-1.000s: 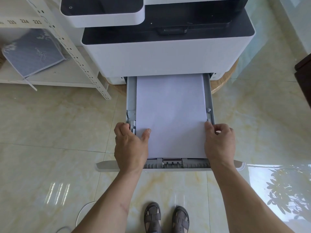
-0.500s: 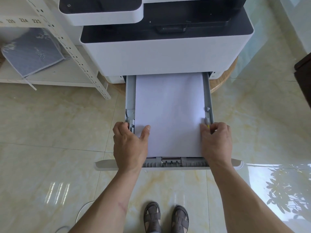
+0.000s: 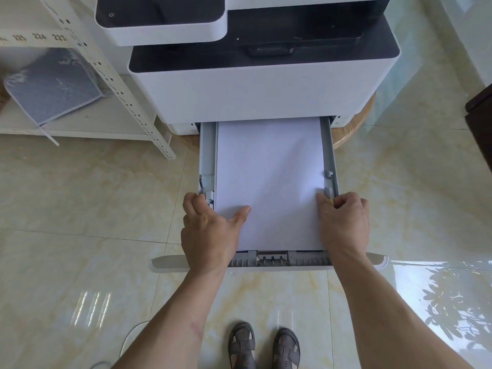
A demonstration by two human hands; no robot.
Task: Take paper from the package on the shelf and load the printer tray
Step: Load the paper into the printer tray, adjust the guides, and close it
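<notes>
Two feet in grey strap sandals [image 3: 265, 347] stand on the shiny pale tile floor [image 3: 80, 209]. Above them the long grey plastic printer tray [image 3: 331, 155] is pulled out toward the person. A flat stack of white paper [image 3: 269, 182] lies inside, its long side running from the person straight into the big white printer with a black top [image 3: 253, 89]. The left hand [image 3: 210, 233] curls around the tray's left edge, thumb on the paper. The right hand [image 3: 343, 225] pinches the small grey side guide [image 3: 328, 193]. A white metal shelf [image 3: 101, 123] holding a grey-blue flat package [image 3: 53, 86] stands far left.
</notes>
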